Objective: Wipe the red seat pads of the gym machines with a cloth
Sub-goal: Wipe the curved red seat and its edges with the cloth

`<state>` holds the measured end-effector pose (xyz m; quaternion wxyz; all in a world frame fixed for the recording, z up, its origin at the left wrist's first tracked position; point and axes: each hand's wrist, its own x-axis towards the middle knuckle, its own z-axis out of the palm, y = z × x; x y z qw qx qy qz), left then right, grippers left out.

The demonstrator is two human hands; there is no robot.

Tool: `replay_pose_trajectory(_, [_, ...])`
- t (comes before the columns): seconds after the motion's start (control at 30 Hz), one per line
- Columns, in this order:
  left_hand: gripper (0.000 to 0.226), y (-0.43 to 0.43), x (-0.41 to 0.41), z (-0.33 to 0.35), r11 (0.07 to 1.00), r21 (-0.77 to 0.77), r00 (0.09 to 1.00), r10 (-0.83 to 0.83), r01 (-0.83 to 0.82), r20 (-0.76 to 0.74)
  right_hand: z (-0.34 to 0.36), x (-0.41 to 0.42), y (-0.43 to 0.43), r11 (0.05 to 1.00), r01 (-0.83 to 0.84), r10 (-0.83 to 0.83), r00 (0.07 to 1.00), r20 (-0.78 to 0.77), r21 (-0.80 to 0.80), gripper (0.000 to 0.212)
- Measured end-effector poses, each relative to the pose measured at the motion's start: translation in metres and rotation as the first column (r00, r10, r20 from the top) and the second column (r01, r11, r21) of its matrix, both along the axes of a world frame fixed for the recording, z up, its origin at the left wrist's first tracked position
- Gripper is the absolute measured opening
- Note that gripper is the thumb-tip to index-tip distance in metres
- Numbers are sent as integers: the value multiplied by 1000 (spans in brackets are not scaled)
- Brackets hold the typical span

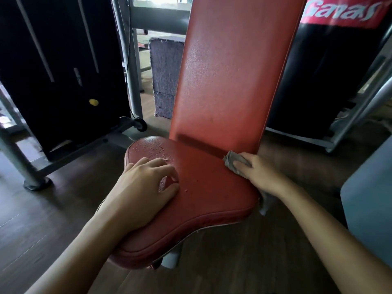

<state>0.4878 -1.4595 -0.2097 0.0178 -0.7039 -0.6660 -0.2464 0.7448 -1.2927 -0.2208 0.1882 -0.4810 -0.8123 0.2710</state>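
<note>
1. Two hands were on the red seat pad [203, 187]: the left hand [146, 187] rested empty, fingers loosely curled; the right hand [257, 174] clutched a grey cloth [234, 160] at the pad's far right edge, beside the backrest [229, 71].
2. Wiping looked under way; droplets [152, 147] remained at the far left.
3. Next probably called for a leftward sweep across them.

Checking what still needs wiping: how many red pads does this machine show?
2: the flat red vinyl seat pad, droplets at its far left, and the upright red vinyl back pad behind it. Others may sit outside the view.
</note>
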Motion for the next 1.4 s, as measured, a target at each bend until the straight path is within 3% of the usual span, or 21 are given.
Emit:
replay_pose_trajectory(0.17, [24, 0, 0, 0, 1000, -8, 1000, 3, -3, -21, 4, -10, 29, 975, -66, 75, 997, 33, -214, 45])
replay_pose_trajectory(0.27, [13, 0, -2, -1, 1000, 2, 1000, 2, -2, 9, 0, 12, 12, 986, -104, 106, 994, 8, -133, 28])
replay_pose_trajectory(0.37, [19, 1, -2, -2, 1000, 8, 1000, 8, -8, 14, -4, 23, 5, 986, -108, 106, 994, -17, -125, 23])
replay_pose_trajectory(0.47, [15, 2, -2, -2, 1000, 0, 1000, 5, -5, 27, 0, -4, 16, 993, -95, 101, 991, 83, -69, 19])
replay_pose_trajectory(0.57, [11, 2, -4, -1, 1000, -2, 997, -9, 9, 71, 7, -22, 13, 996, -85, 87, 981, 171, -20, 24])
replay_pose_trajectory(0.73, [12, 1, -3, 0, 1000, 4, 996, -13, 13, 88, 0, 5, 0, 995, -66, 69, 997, 32, -77, 24])
replay_pose_trajectory(0.9, [15, 0, -2, 3, 1000, -15, 993, -12, 14, 116, 6, -31, 15, 998, -40, 26, 961, 274, 47, 39])
replay_pose_trajectory(1.13, [12, 0, -1, 4, 1000, -10, 995, -10, 12, 101, -4, -3, -5, 998, -26, 20, 993, 115, 59, 29])
replay_pose_trajectory(1.3, [15, 3, -3, 1, 1000, -17, 997, -1, 3, 71, 12, -55, 21, 992, -98, 64, 932, 358, 76, 33])
replay_pose_trajectory(1.4, [17, 2, -5, 1, 999, -31, 997, -4, 7, 83, 18, -96, 33, 988, -150, 137, 941, 311, 18, 27])
